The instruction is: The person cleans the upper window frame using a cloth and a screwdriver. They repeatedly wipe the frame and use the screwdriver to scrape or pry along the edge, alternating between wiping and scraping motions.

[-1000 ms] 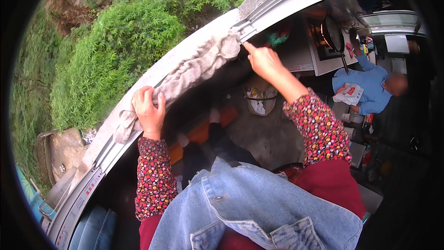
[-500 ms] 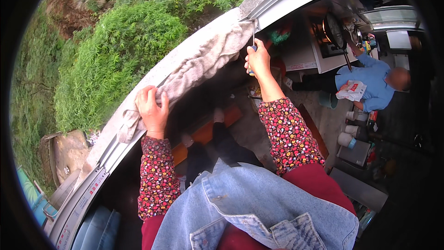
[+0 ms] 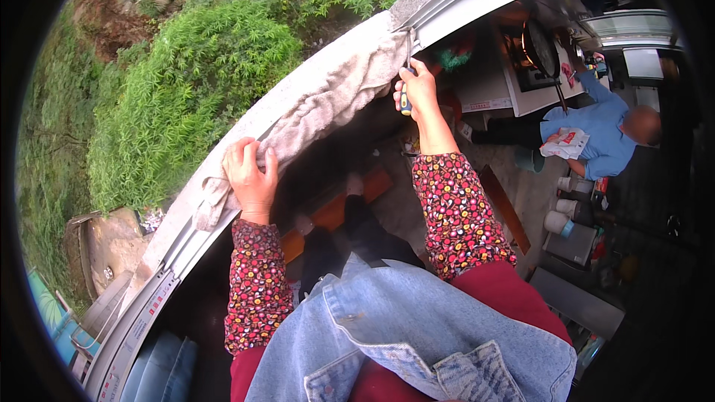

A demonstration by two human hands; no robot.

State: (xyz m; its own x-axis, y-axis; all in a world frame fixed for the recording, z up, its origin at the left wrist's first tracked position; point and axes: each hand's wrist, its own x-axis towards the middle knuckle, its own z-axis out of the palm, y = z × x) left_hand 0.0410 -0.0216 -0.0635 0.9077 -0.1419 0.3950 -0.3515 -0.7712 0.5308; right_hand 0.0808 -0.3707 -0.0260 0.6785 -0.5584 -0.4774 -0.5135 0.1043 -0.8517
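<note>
A long, crumpled, greyish-white cloth (image 3: 322, 110) lies along the window sill and its metal track (image 3: 195, 253). My left hand (image 3: 250, 179) is on the cloth near its lower left end, fingers bent over it and thumb apart, gripping it against the sill. My right hand (image 3: 419, 93) is closed round the blue and yellow handle of a screwdriver (image 3: 406, 101). The screwdriver's thin metal shaft points up to the track at the cloth's upper right end. Whether its tip touches the track I cannot tell.
Green bushes (image 3: 201, 67) grow outside, beyond the sill. At the right a person in a blue shirt (image 3: 596, 130) holds a white plastic bag (image 3: 564, 143) beside a counter with a dark pan (image 3: 539, 48). A bucket (image 3: 529, 159) and several containers stand on the floor there.
My left hand has shifted slightly right and up along the sill. The right hand has tilted a little, still round the screwdriver. The other person's arm by the counter has moved slightly.
</note>
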